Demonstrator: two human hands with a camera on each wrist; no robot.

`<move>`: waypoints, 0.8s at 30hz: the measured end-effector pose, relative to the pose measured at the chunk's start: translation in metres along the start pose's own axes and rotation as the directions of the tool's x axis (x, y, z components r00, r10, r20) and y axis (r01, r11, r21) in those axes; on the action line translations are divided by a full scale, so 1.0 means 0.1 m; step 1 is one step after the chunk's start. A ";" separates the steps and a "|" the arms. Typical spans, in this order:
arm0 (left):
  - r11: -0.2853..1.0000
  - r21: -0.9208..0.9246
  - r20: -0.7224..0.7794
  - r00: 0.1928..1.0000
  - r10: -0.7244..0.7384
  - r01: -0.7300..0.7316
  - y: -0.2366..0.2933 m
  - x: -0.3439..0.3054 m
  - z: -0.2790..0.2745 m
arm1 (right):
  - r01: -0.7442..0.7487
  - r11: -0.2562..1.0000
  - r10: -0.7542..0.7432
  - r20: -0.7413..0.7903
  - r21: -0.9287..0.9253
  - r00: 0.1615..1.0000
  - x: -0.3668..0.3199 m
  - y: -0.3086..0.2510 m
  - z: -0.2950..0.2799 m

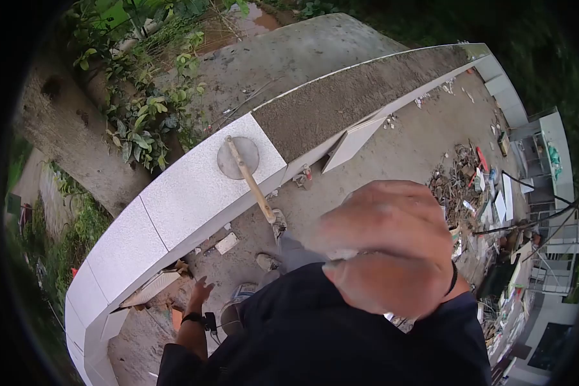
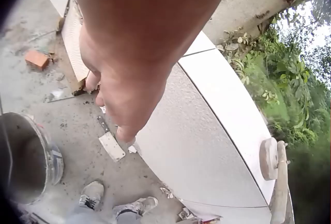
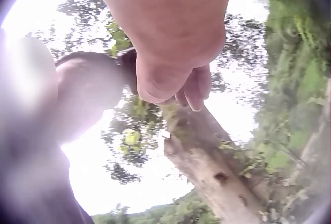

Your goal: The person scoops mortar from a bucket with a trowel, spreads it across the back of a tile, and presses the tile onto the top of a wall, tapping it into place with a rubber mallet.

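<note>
My right hand (image 1: 392,248) is raised close before the head camera, blurred, with its fingers curled in. In the right wrist view the right hand (image 3: 178,79) is beside the blurred head and a dark thing there; nothing shows inside its fingers. My left hand (image 1: 201,293) hangs low with fingers spread, near the wall's inner side. The left wrist view shows the left hand (image 2: 126,99) overlapping the edge of a pale tile (image 2: 186,141). A mallet with a broad round grey head (image 1: 231,161) and a wooden handle (image 1: 254,190) lies on the white wall-top tile (image 1: 199,183).
Grey mortar (image 1: 360,103) covers the wall top past the tiles. A loose tile (image 1: 354,145) leans on the wall. On the ground are a cleaver (image 2: 111,145), a brick (image 2: 37,59), a bucket (image 2: 56,164) and a rubble heap (image 1: 460,177). A tree trunk (image 1: 77,128) stands outside.
</note>
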State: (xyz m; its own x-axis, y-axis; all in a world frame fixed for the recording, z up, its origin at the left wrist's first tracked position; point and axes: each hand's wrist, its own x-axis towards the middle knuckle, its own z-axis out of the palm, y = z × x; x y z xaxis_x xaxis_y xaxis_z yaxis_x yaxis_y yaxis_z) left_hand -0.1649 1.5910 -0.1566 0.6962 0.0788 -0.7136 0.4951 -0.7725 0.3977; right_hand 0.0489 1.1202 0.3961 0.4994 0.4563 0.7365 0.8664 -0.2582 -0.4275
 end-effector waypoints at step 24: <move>0.741 -0.582 -0.189 0.831 -0.523 0.334 0.72 -3.17 3.47 | -0.151 0.944 0.284 0.956 -0.292 -0.069 -3.49 1.37 0.55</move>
State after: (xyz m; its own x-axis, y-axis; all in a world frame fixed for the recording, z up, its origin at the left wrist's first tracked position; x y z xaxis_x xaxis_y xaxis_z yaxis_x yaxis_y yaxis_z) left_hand -0.5305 1.2918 -0.1017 0.4178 0.5888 -0.6919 0.9022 -0.1794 0.3922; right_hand -0.0069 0.9725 0.0517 0.2073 0.7093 -0.6737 0.7440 -0.5615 -0.3622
